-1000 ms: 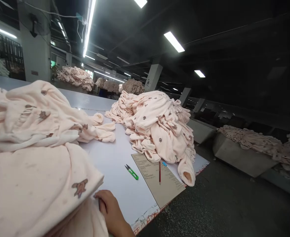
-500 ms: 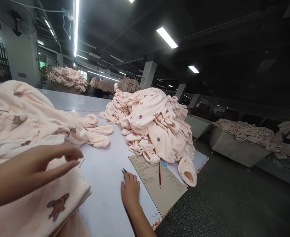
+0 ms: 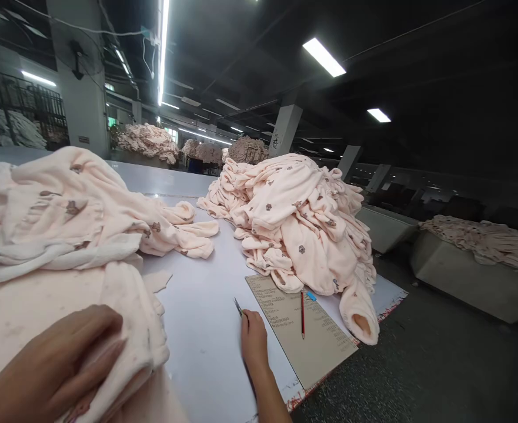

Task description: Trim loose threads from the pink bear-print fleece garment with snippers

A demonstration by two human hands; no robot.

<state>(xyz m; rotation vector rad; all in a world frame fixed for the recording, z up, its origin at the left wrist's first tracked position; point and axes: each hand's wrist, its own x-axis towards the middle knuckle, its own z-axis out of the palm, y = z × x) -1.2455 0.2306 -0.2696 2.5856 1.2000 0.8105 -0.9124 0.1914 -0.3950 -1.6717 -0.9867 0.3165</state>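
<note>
My left hand (image 3: 71, 358) is closed on a folded part of a pale pink fleece garment (image 3: 135, 329) at the lower left. Its thumb and fingers pinch the fabric. My right hand (image 3: 255, 343) rests on the white table (image 3: 201, 346), wrapped round small thread snips (image 3: 238, 306). Their pointed metal tips stick out ahead of the fingers; the handles are hidden in the palm. Just right of that hand lies a card with written lines (image 3: 280, 346), with a dark red pencil (image 3: 303, 317) and a small blue object (image 3: 311, 296) on it.
A large heap of pink printed garments (image 3: 303, 217) stands beyond the card. More pink garments (image 3: 77, 205) lie at the left, near a small fabric scrap (image 3: 158, 281). Bins (image 3: 465, 276) of clothes stand on the floor at the right, past the table edge.
My left hand has come down onto the pink garment and taken hold of its fold; the bear print there has gone from sight. The snips' tips look closer together. The view has turned left.
</note>
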